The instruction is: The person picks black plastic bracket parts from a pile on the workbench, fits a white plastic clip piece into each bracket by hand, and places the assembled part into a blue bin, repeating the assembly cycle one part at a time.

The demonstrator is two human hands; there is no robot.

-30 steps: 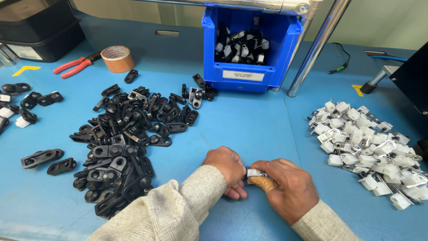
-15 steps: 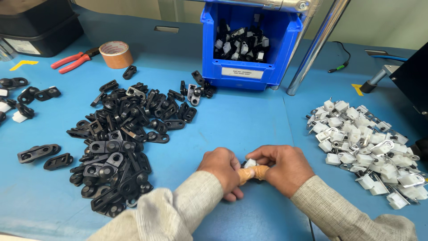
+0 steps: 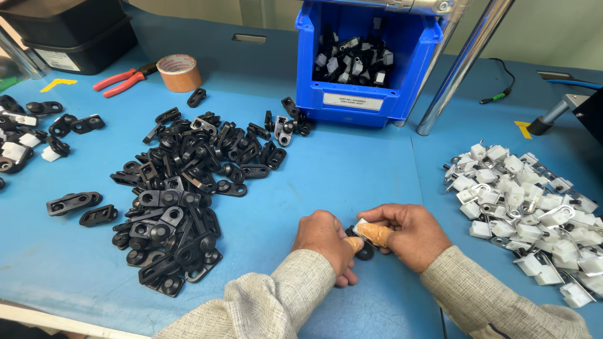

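Our left hand [image 3: 326, 242] and right hand [image 3: 411, 229] now pinch black bracket [image 3: 363, 251] with white clip [image 3: 360, 226] together, low on mat [image 3: 352, 169]. Since a second ago, hands closed up; parts mating, we judge. Black pile [image 3: 182, 188] left, white pile [image 3: 527, 207] right.

Left hand [image 3: 325, 238] and right hand [image 3: 411, 229] meet knuckles-up, fingers [image 3: 375, 235] pinched together, forearms angled inward

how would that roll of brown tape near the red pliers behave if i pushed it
The roll of brown tape lies flat on the blue table, so it would probably slide, not roll. It looks light and stiff; tipped on edge, it could roll away.
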